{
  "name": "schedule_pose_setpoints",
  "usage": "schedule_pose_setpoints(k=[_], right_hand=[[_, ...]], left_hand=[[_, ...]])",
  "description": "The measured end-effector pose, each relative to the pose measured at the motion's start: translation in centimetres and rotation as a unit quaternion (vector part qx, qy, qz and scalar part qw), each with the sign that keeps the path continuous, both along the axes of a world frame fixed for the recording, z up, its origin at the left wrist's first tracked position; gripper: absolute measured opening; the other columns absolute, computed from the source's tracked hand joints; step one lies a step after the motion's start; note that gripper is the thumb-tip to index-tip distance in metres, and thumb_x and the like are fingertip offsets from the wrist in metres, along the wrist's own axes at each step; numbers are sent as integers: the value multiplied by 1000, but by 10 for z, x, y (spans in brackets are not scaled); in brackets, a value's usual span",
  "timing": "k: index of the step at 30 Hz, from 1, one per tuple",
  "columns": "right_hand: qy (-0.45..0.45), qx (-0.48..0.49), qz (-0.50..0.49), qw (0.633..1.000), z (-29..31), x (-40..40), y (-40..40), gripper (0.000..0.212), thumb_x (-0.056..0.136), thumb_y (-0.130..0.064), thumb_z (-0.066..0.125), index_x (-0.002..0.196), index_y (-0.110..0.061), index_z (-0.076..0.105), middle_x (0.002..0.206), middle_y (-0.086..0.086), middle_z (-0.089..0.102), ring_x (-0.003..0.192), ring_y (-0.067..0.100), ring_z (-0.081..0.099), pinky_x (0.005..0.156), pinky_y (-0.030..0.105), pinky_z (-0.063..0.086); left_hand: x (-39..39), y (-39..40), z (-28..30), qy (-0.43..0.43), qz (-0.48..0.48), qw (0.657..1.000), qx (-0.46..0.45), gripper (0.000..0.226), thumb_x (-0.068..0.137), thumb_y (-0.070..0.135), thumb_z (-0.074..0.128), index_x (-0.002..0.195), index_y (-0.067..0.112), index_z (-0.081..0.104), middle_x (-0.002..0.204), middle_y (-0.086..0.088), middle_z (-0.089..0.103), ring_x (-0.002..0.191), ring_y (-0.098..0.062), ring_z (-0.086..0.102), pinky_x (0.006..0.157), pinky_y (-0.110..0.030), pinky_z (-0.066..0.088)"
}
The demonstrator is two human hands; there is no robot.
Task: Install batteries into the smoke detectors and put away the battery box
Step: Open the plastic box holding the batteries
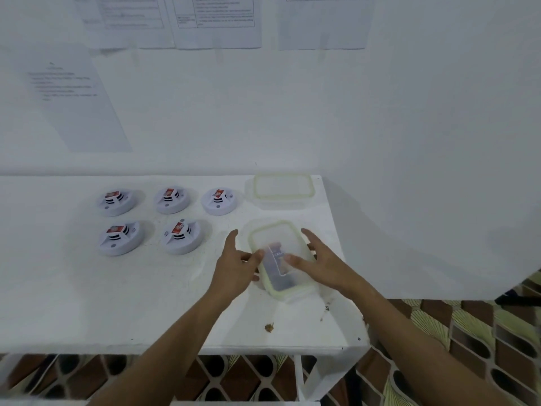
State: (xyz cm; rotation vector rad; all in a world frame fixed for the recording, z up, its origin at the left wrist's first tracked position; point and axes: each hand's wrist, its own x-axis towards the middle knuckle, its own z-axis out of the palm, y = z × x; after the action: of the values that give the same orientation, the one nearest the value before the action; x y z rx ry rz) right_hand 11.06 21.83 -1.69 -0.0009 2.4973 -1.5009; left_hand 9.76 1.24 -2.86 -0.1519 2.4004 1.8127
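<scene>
Head view: the box (281, 259) sits near the table's (117, 303) right front, lid on, long axis running away from the person and tilted a little left. It lies right between the hands. Left hand (234, 263) touches its left edge, fingers loosely spread; right hand (319, 259) lies flat on the lid, thumb across the top. Neither grips. Both equally near; looks like pressing the lid shut.
</scene>
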Motion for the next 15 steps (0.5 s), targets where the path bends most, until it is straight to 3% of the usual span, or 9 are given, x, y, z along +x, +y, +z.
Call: schedule_pose_setpoints(k=[4,9,12,15], right_hand=[[7,-55,-28,998,-2,-8,-2,79,89,-48,66,152,-42,20,132,-2,52,107,9,59,79,18,51],[-18,-42,-1,999,-14,-10,-5,82,89,-55,61,152,-49,9,141,2,33,122,18,48,106,35,45],[-30,-44,23,998,-13,-10,-3,95,83,-64,61,150,-52,-4,149,-4,25,128,18,42,109,36,40],[-31,-54,40,997,-14,-9,-2,109,72,-76,62,148,-54,-13,156,-10,19,139,18,33,116,44,34]], left_hand=[[-8,-1,3,-28,-29,998,53,88,87,31,70,152,28,12,114,-4,61,96,-15,65,76,-34,59],[-10,2,1,-43,-67,996,50,89,86,31,71,152,25,12,118,-6,54,108,-21,59,75,-31,54],[-16,1,1,-79,-99,988,84,90,88,23,69,152,27,7,113,-11,61,103,-25,64,81,-42,57],[-20,-1,1,-99,-129,983,87,100,79,29,77,150,38,7,117,-16,64,106,-31,66,90,-55,53]])
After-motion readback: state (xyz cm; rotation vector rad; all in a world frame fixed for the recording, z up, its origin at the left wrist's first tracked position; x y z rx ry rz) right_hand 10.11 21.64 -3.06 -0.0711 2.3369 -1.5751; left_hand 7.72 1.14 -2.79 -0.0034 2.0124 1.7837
